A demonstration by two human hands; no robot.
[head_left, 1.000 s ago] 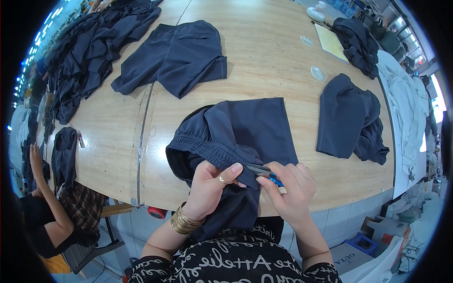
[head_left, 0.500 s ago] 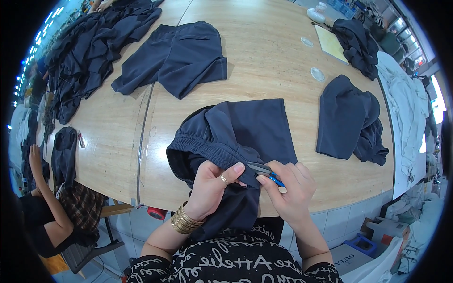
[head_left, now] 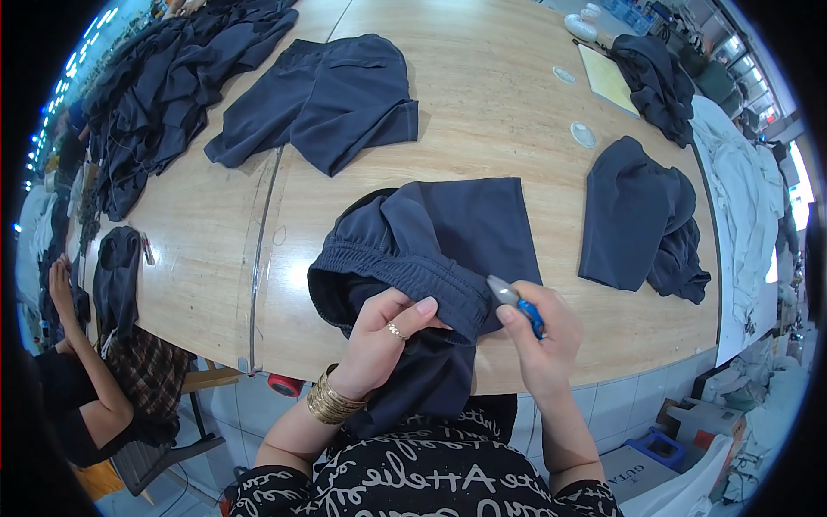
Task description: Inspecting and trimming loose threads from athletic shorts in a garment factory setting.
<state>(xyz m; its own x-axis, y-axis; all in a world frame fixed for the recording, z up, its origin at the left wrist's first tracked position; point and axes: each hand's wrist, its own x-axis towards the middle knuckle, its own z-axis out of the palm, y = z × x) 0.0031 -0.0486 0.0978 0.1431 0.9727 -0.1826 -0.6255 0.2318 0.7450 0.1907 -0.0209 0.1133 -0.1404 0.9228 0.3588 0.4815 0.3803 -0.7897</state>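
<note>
A pair of dark navy shorts [head_left: 448,237] lies on the wooden table [head_left: 482,112] right in front of me, its elastic waistband turned toward me and hanging over the table edge. My left hand [head_left: 383,332], with a ring and gold bangles, pinches the waistband fabric. My right hand [head_left: 538,336] holds a small thread snipper with a blue handle and grey blade [head_left: 515,302], its tip pointing at the waistband just right of my left thumb.
Another pair of navy shorts [head_left: 327,99] lies spread at the far side, and a folded navy pair [head_left: 642,215] sits to the right. A heap of dark garments [head_left: 164,95] fills the far left. A person [head_left: 77,379] sits at the lower left.
My right hand has drawn slightly to the right, away from my left hand, and the snipper's blade now shows clear of the fabric. The shorts have barely shifted.
</note>
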